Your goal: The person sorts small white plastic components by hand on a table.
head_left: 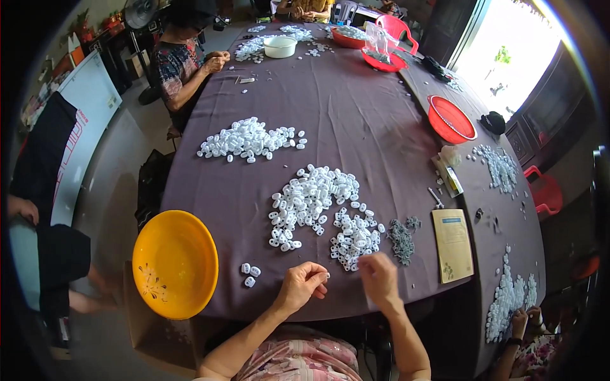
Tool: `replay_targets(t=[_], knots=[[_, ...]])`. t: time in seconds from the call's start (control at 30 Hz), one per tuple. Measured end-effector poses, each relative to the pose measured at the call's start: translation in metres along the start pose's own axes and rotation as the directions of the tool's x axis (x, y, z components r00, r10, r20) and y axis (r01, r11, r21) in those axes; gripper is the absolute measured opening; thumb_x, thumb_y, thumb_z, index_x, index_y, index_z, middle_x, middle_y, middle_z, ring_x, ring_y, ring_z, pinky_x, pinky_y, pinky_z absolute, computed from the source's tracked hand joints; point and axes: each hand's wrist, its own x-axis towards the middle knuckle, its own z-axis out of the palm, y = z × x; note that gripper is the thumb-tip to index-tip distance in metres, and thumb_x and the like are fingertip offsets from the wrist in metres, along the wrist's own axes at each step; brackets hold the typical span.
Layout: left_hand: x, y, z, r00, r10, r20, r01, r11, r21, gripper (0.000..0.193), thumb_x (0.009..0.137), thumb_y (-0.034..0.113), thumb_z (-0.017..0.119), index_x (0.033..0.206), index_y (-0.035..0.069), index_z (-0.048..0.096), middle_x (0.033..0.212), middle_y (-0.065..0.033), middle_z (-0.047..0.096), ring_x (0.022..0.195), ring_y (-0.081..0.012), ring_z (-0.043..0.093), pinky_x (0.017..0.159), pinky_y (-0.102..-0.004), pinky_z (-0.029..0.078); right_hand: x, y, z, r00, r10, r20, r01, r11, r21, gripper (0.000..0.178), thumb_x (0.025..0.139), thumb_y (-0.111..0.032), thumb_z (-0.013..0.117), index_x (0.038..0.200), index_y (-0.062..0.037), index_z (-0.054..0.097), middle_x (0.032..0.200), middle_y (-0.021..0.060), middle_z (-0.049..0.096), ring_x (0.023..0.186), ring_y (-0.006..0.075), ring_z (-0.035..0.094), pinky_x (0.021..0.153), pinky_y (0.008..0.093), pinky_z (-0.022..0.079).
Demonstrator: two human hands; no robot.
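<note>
My left hand [301, 286] is closed in a pinch just above the near table edge, a small white plastic piece [327, 275] at its fingertips. Slightly farther right, my right hand [380, 279] has its fingers curled together; what they hold, if anything, is hidden. It is beside a small heap of white two-holed plastic pieces [353, 240]. Beyond lies a larger heap of similar oval pieces [314, 193]. Small grey parts [401, 242] form a pile right of the small heap. Three loose white pieces [250, 274] lie to the left of my left hand.
A yellow basin [175, 263] stands at the table's left edge. Another white heap [248, 138] lies farther off. At right are a tan booklet [452, 246] and a red basket [450, 118]. A person [184, 70] works at far left; another person's hands [526, 317] are at lower right.
</note>
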Motion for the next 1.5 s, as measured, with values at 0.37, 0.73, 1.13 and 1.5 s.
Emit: replay_targets(t=[0.37, 0.73, 1.13, 1.5], knots=[[0.002, -0.006, 0.002, 0.998, 0.023, -0.051, -0.03, 0.988, -0.148, 0.008, 0.083, 0.007, 0.057, 0.082, 0.0, 0.055, 0.071, -0.0056, 0.058, 0.059, -0.0116, 0.059, 0.051, -0.0237, 0.053, 0.044, 0.068, -0.02, 0.988, -0.104, -0.114, 0.029, 0.85, -0.526, 0.006, 0.072, -0.011, 0.06, 0.078, -0.0102, 0.06, 0.076, 0.0048, 0.053, 0.077, 0.0245, 0.05, 0.067, 0.0364, 0.037], [0.003, -0.009, 0.0, 0.989, 0.028, -0.145, -0.061, 0.971, -0.232, 0.01, 0.083, 0.011, 0.059, 0.086, 0.002, 0.056, 0.064, 0.0002, 0.055, 0.049, -0.0046, 0.051, 0.04, -0.0172, 0.042, 0.051, 0.065, -0.011, 0.993, -0.113, 0.013, 0.097, 0.772, -0.628, 0.002, 0.074, -0.009, 0.053, 0.075, -0.0074, 0.053, 0.08, 0.0089, 0.05, 0.079, 0.027, 0.046, 0.07, 0.0385, 0.034], [0.004, -0.006, 0.0, 0.988, -0.048, -0.148, -0.016, 0.914, -0.406, 0.014, 0.083, 0.008, 0.057, 0.093, -0.002, 0.059, 0.075, -0.0045, 0.059, 0.062, -0.0123, 0.061, 0.055, -0.0243, 0.053, 0.01, 0.0, 0.014, 1.0, 0.007, -0.021, -0.005, 0.997, 0.081, 0.006, 0.078, 0.003, 0.049, 0.08, -0.0015, 0.052, 0.068, 0.0119, 0.054, 0.058, 0.0223, 0.054, 0.052, 0.0296, 0.041], [0.004, -0.009, -0.003, 0.991, -0.024, -0.134, -0.026, 0.935, -0.355, 0.012, 0.085, 0.009, 0.054, 0.091, -0.001, 0.056, 0.077, -0.0065, 0.06, 0.063, -0.0138, 0.061, 0.058, -0.0263, 0.054, -0.009, -0.029, 0.05, 0.974, 0.127, 0.185, -0.19, 0.905, 0.38, 0.006, 0.077, 0.001, 0.06, 0.081, -0.0017, 0.056, 0.07, 0.0053, 0.06, 0.061, 0.0101, 0.058, 0.056, 0.0221, 0.046]])
